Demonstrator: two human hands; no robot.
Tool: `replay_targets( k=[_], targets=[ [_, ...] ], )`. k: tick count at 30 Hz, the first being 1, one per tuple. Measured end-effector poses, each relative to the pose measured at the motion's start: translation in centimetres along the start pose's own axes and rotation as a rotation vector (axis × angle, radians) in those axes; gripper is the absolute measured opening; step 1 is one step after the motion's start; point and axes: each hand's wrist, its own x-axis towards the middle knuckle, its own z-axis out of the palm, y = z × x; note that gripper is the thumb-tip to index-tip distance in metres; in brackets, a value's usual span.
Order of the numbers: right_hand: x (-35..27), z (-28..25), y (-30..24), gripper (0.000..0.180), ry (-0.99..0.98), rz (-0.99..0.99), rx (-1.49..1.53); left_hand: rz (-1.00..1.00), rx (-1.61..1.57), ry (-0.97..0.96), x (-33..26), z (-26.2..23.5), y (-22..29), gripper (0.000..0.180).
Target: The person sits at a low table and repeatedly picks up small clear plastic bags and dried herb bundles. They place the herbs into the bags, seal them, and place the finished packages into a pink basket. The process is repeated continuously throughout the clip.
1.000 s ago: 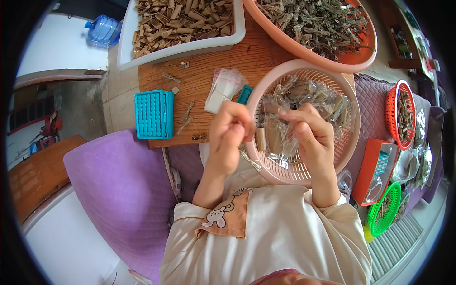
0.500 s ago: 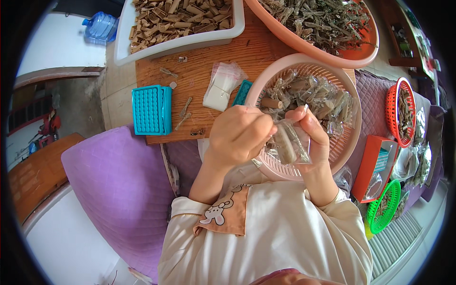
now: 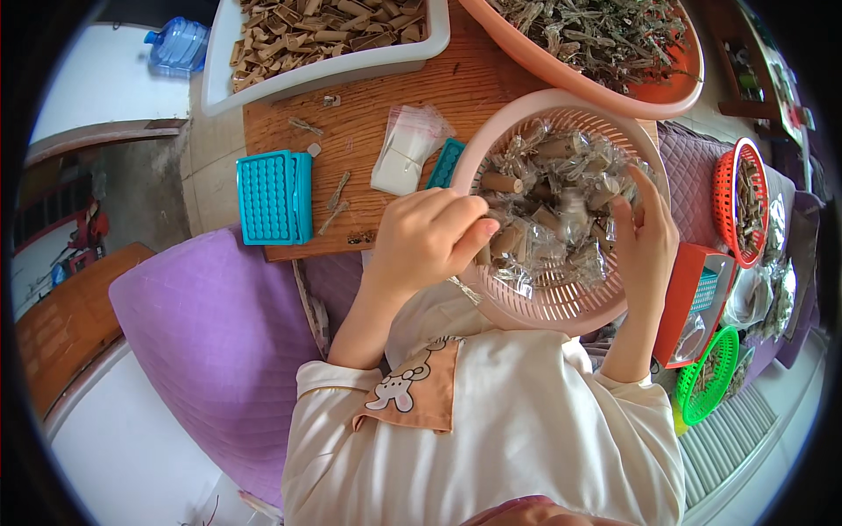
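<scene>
A pink slotted basket (image 3: pixel 561 317) sits in front of me, heaped with small clear packets (image 3: pixel 544 232) of cut brown stem pieces. One packet (image 3: pixel 574 215) in the middle of the heap is smeared by motion. Over the basket's right side hangs my right hand (image 3: pixel 647 241), its fingers apart and nothing in its grasp. My left hand (image 3: pixel 430 235) is at the basket's left rim, fingers curled in with the thumb alongside; whatever it may hold is hidden. Just below it, a dried sprig (image 3: pixel 465 289) shows by the rim.
On the wooden table (image 3: pixel 281 127) are a white tub (image 3: pixel 329 68) of brown pieces, clear bags (image 3: pixel 405 158), teal trays (image 3: pixel 274 200) and loose sprigs (image 3: pixel 335 202). An orange basin (image 3: pixel 662 92) of dried plants overlaps the pink basket's far side. Red (image 3: pixel 721 206) and green (image 3: pixel 693 408) baskets stand right.
My right hand has let go of the clear packet and moved right, its fingers spreading. My left hand has come away from the packet, slightly left.
</scene>
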Motion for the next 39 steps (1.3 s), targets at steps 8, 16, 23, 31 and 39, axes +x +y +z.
replay_targets(
  k=[8, 16, 23, 31, 39],
  targets=[
    [-3.6, 5.4, -4.5, 0.023, -0.623, -0.22, 0.22, -0.49, -0.278, -0.203, -2.0, -2.6, 1.2, 0.025],
    [-3.5, 7.1, -3.8, 0.024, -0.584, -0.105, 0.486, -0.612, -0.461, -0.348, -4.6, -2.8, 1.2, 0.023],
    [-3.9, 6.2, -4.6, 0.03, -0.594, 0.118, 0.943, -0.506, -0.586, 0.077, -4.1, -1.6, 2.2, 0.022],
    [-3.7, 5.6, -4.7, 0.035, -0.505, 0.06, 1.058, -0.392, -0.22, 0.159, -2.7, -1.0, 1.7, 0.024],
    [-1.9, 4.5, -4.1, 0.029, -0.436, 0.217, 1.023, -0.57, 0.305, 0.273, -0.8, 2.0, -11.4, 0.023]
  ],
)
